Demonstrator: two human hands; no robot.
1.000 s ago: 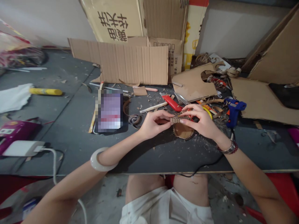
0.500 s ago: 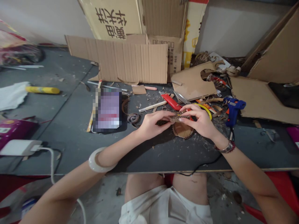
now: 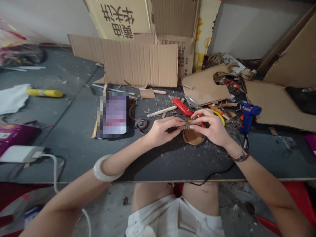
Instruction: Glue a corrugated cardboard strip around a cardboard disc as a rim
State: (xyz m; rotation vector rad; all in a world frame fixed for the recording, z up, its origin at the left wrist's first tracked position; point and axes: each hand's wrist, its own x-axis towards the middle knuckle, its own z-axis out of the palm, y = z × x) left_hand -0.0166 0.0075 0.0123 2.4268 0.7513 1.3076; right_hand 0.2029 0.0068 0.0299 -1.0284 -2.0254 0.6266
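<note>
My left hand (image 3: pixel 165 131) and my right hand (image 3: pixel 209 126) face each other over the dark table. Between their fingertips they pinch a thin corrugated cardboard strip (image 3: pixel 185 127), its ridged edge partly hidden by the fingers. Just below it on the table lies a round cardboard piece (image 3: pixel 194 137) with a ridged rim. Behind the right hand are scissors with yellow handles (image 3: pixel 219 116) and a red utility knife (image 3: pixel 182 107). A white marker pen (image 3: pixel 161 112) lies beyond the left hand, and a coiled cardboard strip (image 3: pixel 141 124) sits to its left.
A phone (image 3: pixel 115 115) with a blurred screen is at the left. The blue glue gun (image 3: pixel 248 115) stands at the right, its black cord hanging toward the front edge. Cardboard sheets (image 3: pixel 140 62) lean at the back. A white charger (image 3: pixel 22 154) and yellow stick (image 3: pixel 44 92) lie far left.
Both hands stay in nearly the same place, still pinching the strip. The strip appears slightly tilted, with less of its ridged face showing. The view has shifted a little.
</note>
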